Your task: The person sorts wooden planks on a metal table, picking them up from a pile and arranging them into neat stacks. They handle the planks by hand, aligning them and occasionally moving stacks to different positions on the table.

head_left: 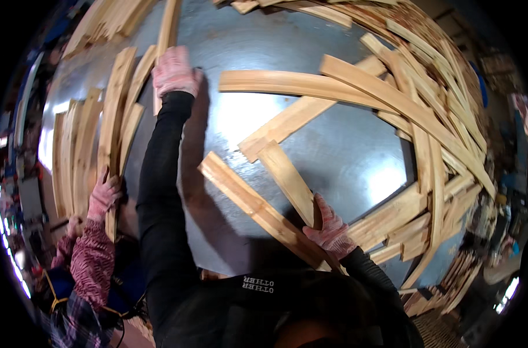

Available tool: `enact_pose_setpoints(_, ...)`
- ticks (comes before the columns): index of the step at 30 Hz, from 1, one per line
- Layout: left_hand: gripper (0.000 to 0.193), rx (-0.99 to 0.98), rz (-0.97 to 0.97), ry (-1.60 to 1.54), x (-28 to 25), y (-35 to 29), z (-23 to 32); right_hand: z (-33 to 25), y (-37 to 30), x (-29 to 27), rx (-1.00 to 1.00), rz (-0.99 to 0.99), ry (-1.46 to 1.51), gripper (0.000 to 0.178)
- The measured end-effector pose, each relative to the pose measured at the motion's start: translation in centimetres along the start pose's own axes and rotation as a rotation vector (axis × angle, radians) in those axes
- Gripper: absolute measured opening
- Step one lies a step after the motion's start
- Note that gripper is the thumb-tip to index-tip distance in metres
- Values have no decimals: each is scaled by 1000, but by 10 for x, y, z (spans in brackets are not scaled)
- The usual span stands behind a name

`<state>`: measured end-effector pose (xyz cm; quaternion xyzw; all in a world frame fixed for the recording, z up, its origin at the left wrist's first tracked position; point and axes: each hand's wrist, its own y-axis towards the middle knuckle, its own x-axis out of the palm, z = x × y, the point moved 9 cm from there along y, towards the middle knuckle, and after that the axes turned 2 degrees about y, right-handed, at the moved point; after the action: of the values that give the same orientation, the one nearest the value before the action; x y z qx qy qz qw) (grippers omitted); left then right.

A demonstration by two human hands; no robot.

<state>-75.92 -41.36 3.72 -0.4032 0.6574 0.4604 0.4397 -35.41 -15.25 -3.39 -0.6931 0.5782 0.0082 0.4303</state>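
Both of my hands wear pinkish-white work gloves. My left hand reaches far across the metal table, fingers curled over a narrow wooden strip that runs away from me; the palm side is hidden. My right hand is close to my body, with thumb and fingers closed round the near end of a short wooden board. A longer board lies just left of it, its near end passing by my right hand. Beyond the short board, another pale board lies slantwise beneath a long one.
A tangled pile of wooden strips covers the table's right side. Several strips lie side by side at left, where a co-worker's gloved hand grips one. More strips are at the far left. The grey metal tabletop reflects light.
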Motion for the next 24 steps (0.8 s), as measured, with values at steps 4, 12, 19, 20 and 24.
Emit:
enact_pose_setpoints(4,76,462,10,-91,13,-28,125,-18,-3,-93,-199,274,69,83)
enact_pose_setpoints(12,64,347,-515,-2,4,-77,138,23,170,-335,89,375,-771,109)
enact_pose_setpoints(19,58,243,-1138,-716,-18,-259,84,14,128,-301,87,124,-649,103)
enact_pose_setpoints(20,55,-14,-1296,-1181,-31,-298,90,23,119,-295,25,75,-539,102)
enact_pose_setpoints(24,69,-539,-1492,-2274,-75,-349,178,96,91,-210,-222,-213,269,95)
